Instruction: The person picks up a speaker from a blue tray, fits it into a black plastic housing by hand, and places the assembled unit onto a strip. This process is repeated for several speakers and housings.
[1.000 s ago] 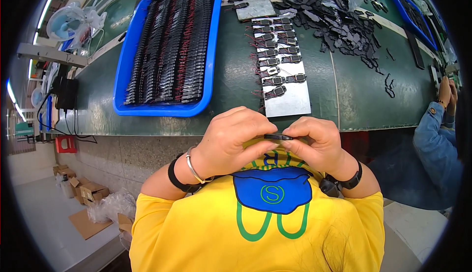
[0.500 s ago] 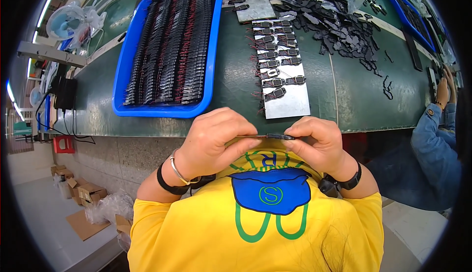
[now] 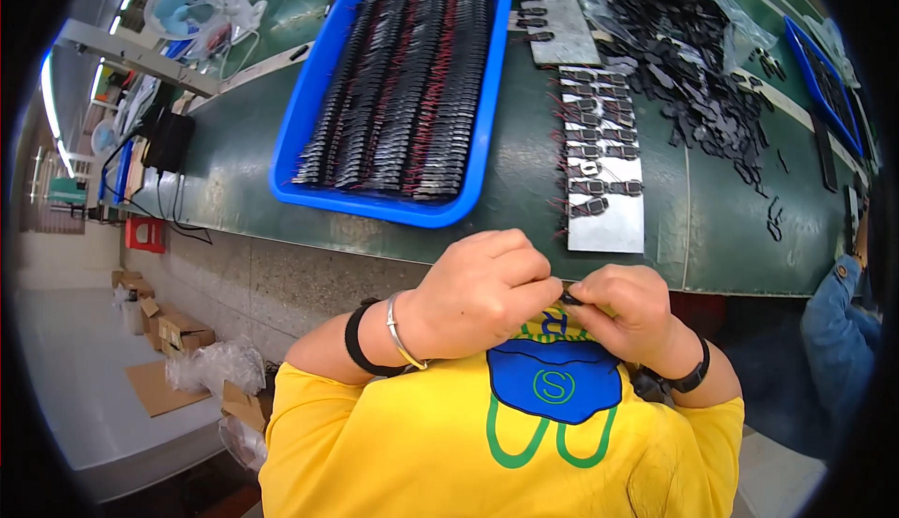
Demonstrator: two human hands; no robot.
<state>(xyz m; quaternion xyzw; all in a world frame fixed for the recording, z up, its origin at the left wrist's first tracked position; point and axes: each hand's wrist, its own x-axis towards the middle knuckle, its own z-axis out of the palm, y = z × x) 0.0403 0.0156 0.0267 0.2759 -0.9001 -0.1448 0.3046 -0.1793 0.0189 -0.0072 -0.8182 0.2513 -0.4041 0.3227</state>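
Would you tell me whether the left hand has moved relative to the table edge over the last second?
No real move: the left hand stays below the green table's edge, pinched with the right hand on a small black part.

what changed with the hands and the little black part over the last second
Both hands drew in closer together: the left hand now curls over the small black part, hiding most of it, with the right hand pinching its other end. The blue tray and metal plate stayed put.

Blue, green and yellow at the table

Dark green table (image 3: 524,171); bright blue tray (image 3: 304,148) of black parts with red wires; yellow shirt (image 3: 393,452) bearing a blue-and-green emblem; black wristbands, one silver bangle (image 3: 398,335).
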